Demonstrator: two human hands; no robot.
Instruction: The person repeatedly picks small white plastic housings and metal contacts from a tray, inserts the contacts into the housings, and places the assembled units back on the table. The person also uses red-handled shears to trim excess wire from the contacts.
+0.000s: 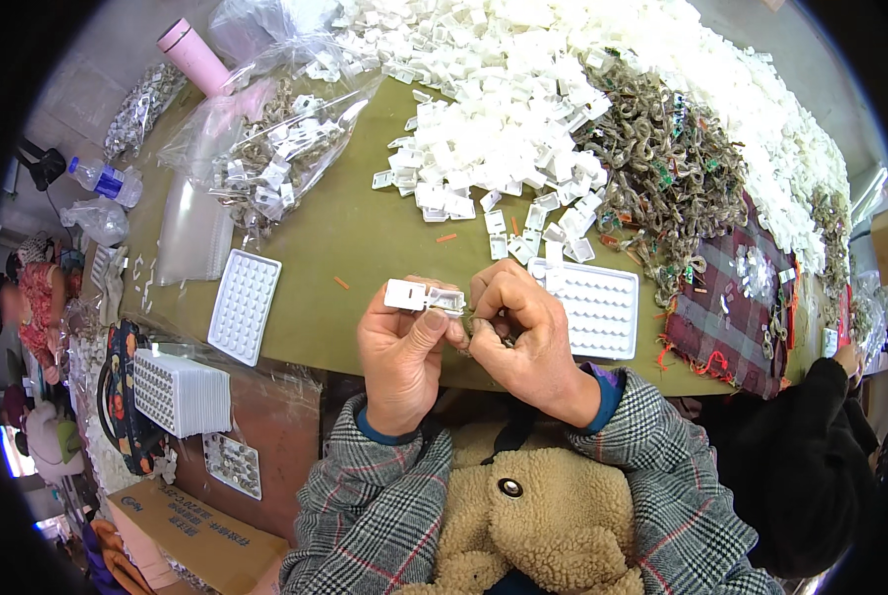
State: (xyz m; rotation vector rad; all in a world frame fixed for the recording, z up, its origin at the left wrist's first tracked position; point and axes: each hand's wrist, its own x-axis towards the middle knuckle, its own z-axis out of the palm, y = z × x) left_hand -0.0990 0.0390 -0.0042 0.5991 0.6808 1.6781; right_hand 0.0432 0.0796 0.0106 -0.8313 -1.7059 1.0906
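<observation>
Where the two forearms in checked sleeves meet above the near edge of the green tabletop (365, 233), the left hand (401, 349) holds a small white plastic case (423, 296), its fingers closed around it and the thumb pressed on the near side. The case sits level, raised just above the tabletop, with its open end turned toward the right hand (519, 337). The right hand's fingers are pinched narrowly on a small dark metal piece (483, 326) that touches or nearly touches the case; the view is too cramped to tell which. Just beyond the right hand lies a white dimpled tray (601, 309), and a second white tray (243, 303) lies well to the left. A large heap of white cases (523, 109) covers the far tabletop, with a tangled pile of metal pieces (667, 169) beside it. A clear bag (280, 149) of assembled parts and a pink bottle (196, 55) stand at far left.
</observation>
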